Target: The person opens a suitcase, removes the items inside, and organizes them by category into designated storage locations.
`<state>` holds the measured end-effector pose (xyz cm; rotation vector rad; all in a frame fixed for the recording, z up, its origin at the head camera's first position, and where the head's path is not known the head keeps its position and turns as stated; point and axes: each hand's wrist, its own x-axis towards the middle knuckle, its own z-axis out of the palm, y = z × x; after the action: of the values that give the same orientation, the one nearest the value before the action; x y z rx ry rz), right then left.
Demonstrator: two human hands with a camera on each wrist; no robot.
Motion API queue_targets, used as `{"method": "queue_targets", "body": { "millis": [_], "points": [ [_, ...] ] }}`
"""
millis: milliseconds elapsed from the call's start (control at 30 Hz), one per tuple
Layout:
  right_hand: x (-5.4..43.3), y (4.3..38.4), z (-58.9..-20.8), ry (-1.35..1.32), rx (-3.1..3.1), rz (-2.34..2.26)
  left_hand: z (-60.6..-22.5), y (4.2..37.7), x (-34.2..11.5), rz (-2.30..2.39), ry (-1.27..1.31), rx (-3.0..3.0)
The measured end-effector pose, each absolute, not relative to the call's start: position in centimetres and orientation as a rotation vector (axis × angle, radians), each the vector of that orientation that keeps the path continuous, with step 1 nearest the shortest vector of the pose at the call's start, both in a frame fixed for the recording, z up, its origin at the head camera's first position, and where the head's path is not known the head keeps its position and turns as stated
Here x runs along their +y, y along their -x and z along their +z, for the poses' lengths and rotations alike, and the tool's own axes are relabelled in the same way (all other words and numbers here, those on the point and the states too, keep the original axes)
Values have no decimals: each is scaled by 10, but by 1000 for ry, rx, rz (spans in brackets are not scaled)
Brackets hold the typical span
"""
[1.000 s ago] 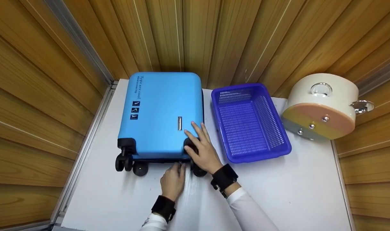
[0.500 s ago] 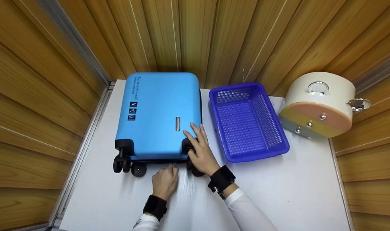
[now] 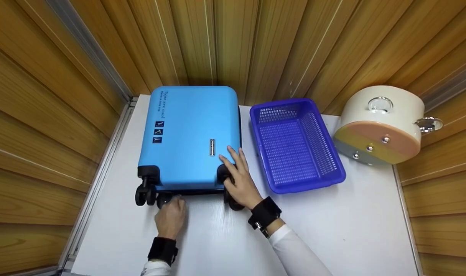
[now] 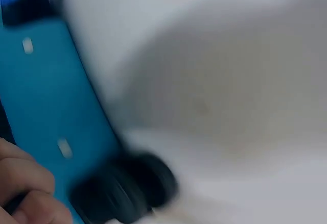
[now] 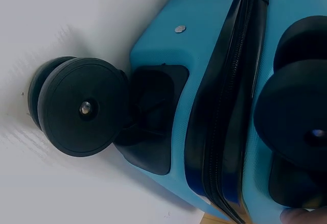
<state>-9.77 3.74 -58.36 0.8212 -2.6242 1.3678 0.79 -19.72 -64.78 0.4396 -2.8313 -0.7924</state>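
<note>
A light-blue hard-shell suitcase (image 3: 186, 126) lies flat on a white table, its wheels towards me. With curled fingers, my left hand (image 3: 170, 217) pinches the zipper pull at the suitcase's wheeled end, by the left wheels; the pull itself is mostly hidden in the fingers. Those bent fingers (image 4: 28, 183) also show beside the blue shell in the blurred left wrist view. My right hand (image 3: 243, 184) rests on the near right corner, fingers spread over the shell and corner guard. A black zipper (image 5: 232, 76) runs between the two shell halves in the right wrist view, with black wheels (image 5: 84, 106) beside it.
A purple plastic basket (image 3: 290, 153) stands right of the suitcase. Farther right is a cream rounded box (image 3: 386, 103) with a coloured front, silver knobs and metal handles. Wood-patterned walls (image 3: 233, 46) enclose the table (image 3: 313, 230) at the back and sides.
My left hand has slid left along the suitcase's near end, from close to the right wheels to the left ones. The right hand stays on the corner.
</note>
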Motion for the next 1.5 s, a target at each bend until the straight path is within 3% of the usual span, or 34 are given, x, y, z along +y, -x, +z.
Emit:
{"method": "queue_targets", "body": {
  "millis": [133,567,1033,1167,1500],
  "points": [
    [39,97,-583,-829,-2625,1336,-647,-11,-220,-786,-520,-2842],
    [36,91,-582,-813,-2650,1399,-653,-15,-247,-659,-342,-2771],
    [35,91,-583,-812,-2641,1428,-653,-14,-302,-613,-392,-2631],
    [35,92,-582,-824,-2638,1418,-644,-5,-323,-670,-437,-2802],
    [34,90,-583,-806,-2636,1414,-627,42,-369,-504,-118,-3075]
  ]
}}
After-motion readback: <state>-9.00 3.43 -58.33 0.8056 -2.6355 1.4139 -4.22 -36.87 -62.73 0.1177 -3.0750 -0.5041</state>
